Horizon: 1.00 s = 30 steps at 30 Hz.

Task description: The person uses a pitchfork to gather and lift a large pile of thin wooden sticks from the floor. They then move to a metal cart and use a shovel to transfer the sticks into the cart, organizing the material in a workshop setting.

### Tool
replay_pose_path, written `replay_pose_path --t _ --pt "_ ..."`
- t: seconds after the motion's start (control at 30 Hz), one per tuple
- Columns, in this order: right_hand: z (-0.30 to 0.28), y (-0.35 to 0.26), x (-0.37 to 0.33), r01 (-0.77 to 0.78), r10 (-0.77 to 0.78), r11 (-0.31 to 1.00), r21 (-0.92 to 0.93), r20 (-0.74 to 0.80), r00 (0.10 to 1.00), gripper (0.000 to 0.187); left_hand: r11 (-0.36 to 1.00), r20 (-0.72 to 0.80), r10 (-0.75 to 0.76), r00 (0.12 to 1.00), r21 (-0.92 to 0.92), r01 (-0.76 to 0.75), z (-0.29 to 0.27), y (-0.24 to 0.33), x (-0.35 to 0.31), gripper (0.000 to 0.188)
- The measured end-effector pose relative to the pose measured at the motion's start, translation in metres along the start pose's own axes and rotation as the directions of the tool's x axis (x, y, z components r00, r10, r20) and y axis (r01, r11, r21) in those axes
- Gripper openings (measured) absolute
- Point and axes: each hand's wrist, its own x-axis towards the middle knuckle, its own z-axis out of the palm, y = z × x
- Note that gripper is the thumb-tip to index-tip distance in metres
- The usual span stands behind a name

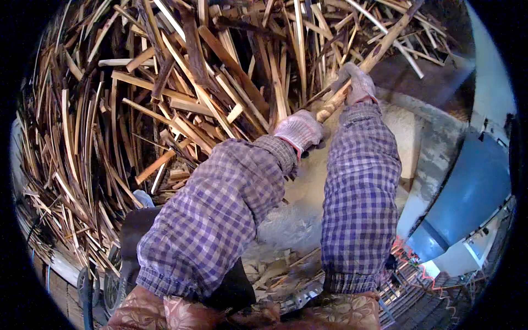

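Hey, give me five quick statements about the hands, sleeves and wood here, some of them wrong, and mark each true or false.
1. The left hand and right hand are both gloved. True.
2. The sleeves are plain red. False: they are checked, purple and pale.
3. The right hand grips a long wooden pole. True.
4. Most of the woodpile lies to the right of the pole. False: most lies to its left.
5. A large blue surface shows along the left edge. False: it is at the right.
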Motion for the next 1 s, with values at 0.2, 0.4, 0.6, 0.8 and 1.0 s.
replay_pose_path --t 0.2,0.4,0.6,0.8,1.0 --pt "-0.007 0.02 -0.024 0.273 -0.273 0.962 0.016 0.11 0.956 0.021 0.892 -0.115 0.357 0.927 0.336 -0.302 0.031 -0.033 0.029 0.028" --pt "-0.008 -0.022 -0.173 -0.134 0.078 0.883 0.449 0.139 0.987 0.024 0.763 -0.029 0.509 0.86 0.479 -0.435 0.033 -0.066 -0.092 0.016" --pt "-0.01 -0.019 -0.244 -0.285 0.196 0.717 0.636 0.208 0.958 0.021 0.998 -0.043 -0.054 0.998 -0.041 0.052 0.044 -0.074 -0.177 0.029" --pt "-0.022 -0.018 -0.192 -0.256 0.11 0.738 0.625 0.264 0.958 0.022 0.874 -0.075 0.405 0.911 0.326 -0.362 0.039 -0.061 -0.115 0.013" --pt "-0.034 -0.006 -0.118 -0.159 0.045 0.879 0.449 0.253 0.966 0.024 0.833 -0.149 0.512 0.846 0.325 -0.447 0.049 -0.037 -0.07 0.018"
